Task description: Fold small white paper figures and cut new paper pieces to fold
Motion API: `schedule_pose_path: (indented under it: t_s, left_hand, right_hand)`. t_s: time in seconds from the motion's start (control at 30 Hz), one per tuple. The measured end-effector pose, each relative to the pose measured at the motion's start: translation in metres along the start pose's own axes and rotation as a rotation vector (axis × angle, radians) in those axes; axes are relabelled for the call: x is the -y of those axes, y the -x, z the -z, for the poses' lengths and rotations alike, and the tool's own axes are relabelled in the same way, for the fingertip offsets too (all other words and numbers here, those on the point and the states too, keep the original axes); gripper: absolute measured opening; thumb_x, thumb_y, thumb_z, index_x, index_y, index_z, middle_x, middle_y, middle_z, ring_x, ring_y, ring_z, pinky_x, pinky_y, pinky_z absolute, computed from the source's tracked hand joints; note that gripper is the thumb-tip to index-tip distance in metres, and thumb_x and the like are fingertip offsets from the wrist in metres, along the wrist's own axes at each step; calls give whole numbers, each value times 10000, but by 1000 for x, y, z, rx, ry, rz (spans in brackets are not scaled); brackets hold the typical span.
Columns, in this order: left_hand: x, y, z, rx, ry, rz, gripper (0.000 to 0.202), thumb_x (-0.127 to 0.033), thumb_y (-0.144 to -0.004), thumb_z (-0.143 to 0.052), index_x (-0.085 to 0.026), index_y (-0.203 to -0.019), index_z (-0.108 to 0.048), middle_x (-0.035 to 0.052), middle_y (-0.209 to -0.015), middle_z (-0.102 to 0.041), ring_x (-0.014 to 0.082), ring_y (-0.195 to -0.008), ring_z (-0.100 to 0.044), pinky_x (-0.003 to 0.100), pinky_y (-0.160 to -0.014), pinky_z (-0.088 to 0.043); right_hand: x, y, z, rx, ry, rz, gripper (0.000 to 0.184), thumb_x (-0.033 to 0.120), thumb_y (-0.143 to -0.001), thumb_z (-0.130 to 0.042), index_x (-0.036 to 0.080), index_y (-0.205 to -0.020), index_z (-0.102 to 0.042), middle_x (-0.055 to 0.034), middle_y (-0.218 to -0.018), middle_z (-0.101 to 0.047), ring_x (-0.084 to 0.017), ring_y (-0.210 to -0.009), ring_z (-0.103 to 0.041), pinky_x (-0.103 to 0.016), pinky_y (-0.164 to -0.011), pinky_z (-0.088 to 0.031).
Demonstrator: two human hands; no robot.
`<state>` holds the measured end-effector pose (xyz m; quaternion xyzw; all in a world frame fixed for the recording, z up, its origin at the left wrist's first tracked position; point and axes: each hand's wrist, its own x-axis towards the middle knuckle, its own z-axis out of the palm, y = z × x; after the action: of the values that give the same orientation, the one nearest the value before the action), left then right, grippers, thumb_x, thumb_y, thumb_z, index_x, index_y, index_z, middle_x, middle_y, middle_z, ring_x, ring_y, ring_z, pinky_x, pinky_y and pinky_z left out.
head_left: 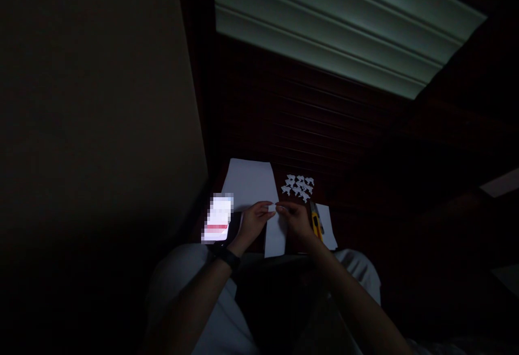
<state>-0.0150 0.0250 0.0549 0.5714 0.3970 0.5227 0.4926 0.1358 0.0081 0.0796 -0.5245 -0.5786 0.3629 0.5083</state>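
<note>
Both hands meet over a small dark table, fingertips pinching a small white piece of paper [272,208]. My left hand [254,221] holds its left side, thumb and fingers pressed together; a dark band circles that wrist. On the other side, my right hand [297,219] is also closed on the piece, with its fingers bent. Fine folds in it are too dim to make out. Directly beneath lies a white paper strip [275,241]. A larger white sheet [249,181] lies beyond my left hand. Several small folded paper shapes [298,186] are grouped past my right hand.
A yellow utility knife [315,226] lies right of my right hand, beside white paper [327,228]. Left of my left hand glows a blurred-out screen [218,219]. A wall [101,74] rises at left, and a slatted panel [324,25] stands behind. The room is dark.
</note>
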Motion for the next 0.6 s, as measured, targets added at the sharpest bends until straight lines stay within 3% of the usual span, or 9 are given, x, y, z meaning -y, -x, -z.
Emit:
schedule_pose_path:
  t_s: [0.6]
  left_hand:
    - [-1,1,-1,-8,-4,6,292,-303,-676,-647,-162,-928,-607,49,-764,-668,161,-718,-634,245,-627,-501]
  right_hand:
    - [3,-1,2,-47,39,-64,305,395,-666,-631,153,-840,-693,-87,-830,-692,-215,-768,-616,-300,-673,-454]
